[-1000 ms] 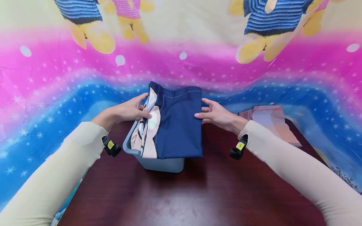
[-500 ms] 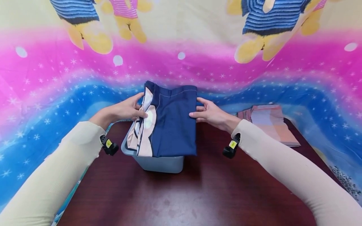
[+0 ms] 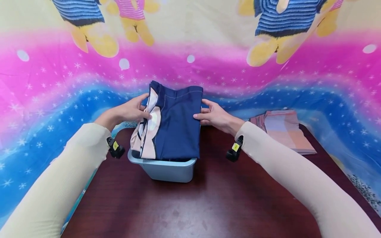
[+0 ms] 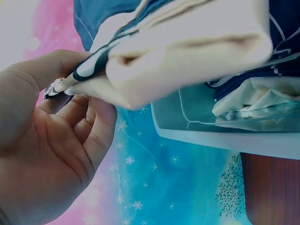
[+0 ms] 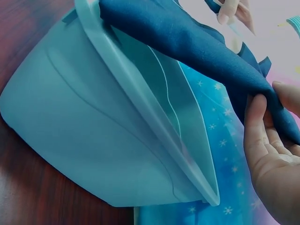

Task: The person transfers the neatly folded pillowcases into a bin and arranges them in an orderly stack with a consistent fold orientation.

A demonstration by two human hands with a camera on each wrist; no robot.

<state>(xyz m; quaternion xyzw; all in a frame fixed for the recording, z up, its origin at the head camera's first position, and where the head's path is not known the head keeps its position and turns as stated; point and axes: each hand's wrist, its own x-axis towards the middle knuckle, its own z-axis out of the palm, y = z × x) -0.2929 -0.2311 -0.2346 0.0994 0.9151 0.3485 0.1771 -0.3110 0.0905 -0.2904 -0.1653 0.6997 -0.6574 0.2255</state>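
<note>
Folded navy garment [image 3: 175, 125] | centre frame, long axis toward viewer, over grey bin [image 3: 163, 168] | left hand [image 3: 131, 110] pinches left edge | right hand [image 3: 212, 115] grips right edge | both equally near

Both hands raised mid-frame, fingers curled

Cream-sleeved arms reach in from the lower corners of the head view. Left hand [image 3: 131, 111] sits left of centre, thumb on top, fingers [image 4: 89, 124] curled under. Right hand [image 3: 213, 116] mirrors it right of centre, pinching

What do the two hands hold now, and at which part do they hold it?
Both hold the folded navy cloth above the blue tub: the left hand pinches its left edge, the right hand its right edge.
</note>
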